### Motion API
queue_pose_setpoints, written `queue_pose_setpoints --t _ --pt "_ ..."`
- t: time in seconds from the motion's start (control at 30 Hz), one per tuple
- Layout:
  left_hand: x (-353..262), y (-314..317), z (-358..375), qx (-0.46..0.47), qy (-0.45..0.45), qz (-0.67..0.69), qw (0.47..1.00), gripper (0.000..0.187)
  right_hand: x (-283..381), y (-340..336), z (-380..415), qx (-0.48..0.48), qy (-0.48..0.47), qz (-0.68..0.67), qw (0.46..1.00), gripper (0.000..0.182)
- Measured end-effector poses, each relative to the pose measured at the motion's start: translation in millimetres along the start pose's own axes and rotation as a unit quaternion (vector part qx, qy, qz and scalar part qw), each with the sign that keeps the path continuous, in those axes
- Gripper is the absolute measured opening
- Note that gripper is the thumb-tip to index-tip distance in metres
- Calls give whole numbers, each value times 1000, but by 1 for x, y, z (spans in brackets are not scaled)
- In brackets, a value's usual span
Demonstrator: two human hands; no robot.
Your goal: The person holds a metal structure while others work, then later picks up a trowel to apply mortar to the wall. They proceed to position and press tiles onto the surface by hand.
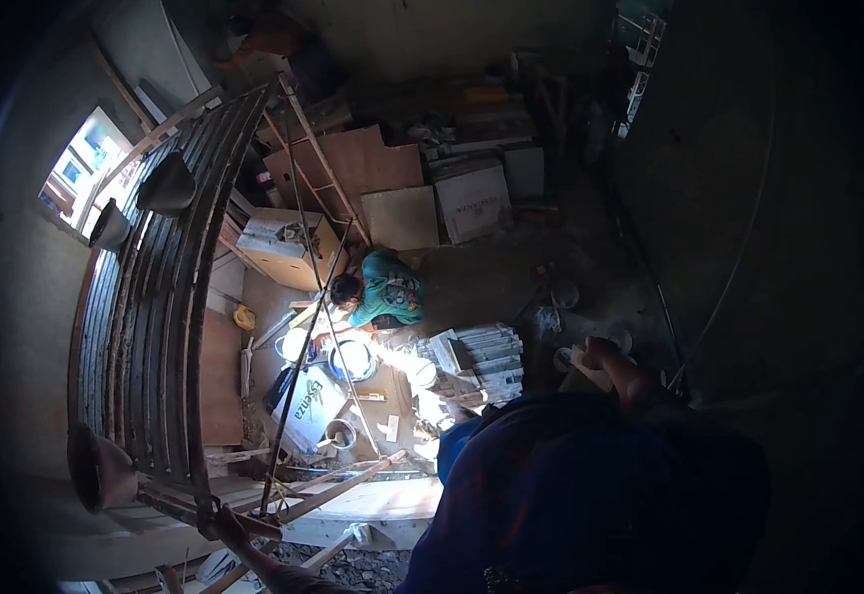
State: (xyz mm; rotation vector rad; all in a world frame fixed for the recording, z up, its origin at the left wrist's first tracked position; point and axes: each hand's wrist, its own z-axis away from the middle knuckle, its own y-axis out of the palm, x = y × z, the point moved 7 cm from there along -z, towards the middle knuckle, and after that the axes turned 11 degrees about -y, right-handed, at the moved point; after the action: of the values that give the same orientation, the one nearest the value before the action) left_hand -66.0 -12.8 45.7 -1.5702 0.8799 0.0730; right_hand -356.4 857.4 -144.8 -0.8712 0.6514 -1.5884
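Observation:
My left hand is low on the left, closed around the end of a scaffold frame where its bars meet. Dark buckets sit on the slatted platform above it. On the right, my right hand is held out with its fingers curled. A pale object shows just under that hand, too dim to name, and I cannot make out what the fingers hold.
A person in a green shirt crouches below beside buckets. An Essenza box, stacked strips, a cardboard box and leaning boards surround them. Thin poles cross the view.

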Motion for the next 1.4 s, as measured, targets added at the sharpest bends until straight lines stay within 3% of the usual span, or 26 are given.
queue_pose_setpoints --t 0.1,0.2,0.4,0.5,0.6,0.73,0.8,0.9,1.0,1.07,1.13,1.4 --pt "12 3 -5 -17 14 26 999 38 -2 4 -3 14 -15 0 1000 46" --pt "-27 -13 18 -76 70 -48 994 38 2 1 -1 15 -16 2 1000 46" --pt "-6 -2 2 -23 32 -68 997 37 7 -14 3 -7 -12 16 1000 43" --pt "1 0 -1 -7 45 -5 999 36 6 -12 0 -28 -25 25 999 42" --pt "5 6 0 30 -15 13 999 37 4 -3 2 29 -21 17 999 48" --pt "2 5 0 45 -17 -16 999 38 4 -5 5 4 -15 7 1000 45" --pt "12 7 -3 21 5 43 999 39 4 -4 4 -12 -10 3 1000 42" --pt "19 7 -11 -12 45 0 999 39 3 1 -1 10 -9 -2 1000 42" --pt "13 5 -5 -75 143 -85 983 34 -2 10 -12 16 -13 9 1000 43" --pt "-2 3 0 19 18 -61 998 38 8 3 -9 13 -20 18 1000 43" --pt "-18 0 9 74 -53 -62 994 42 11 -2 -10 5 -29 26 999 42" --pt "-10 6 4 111 -67 -170 977 37 45 8 -42 -16 -98 7 995 41"
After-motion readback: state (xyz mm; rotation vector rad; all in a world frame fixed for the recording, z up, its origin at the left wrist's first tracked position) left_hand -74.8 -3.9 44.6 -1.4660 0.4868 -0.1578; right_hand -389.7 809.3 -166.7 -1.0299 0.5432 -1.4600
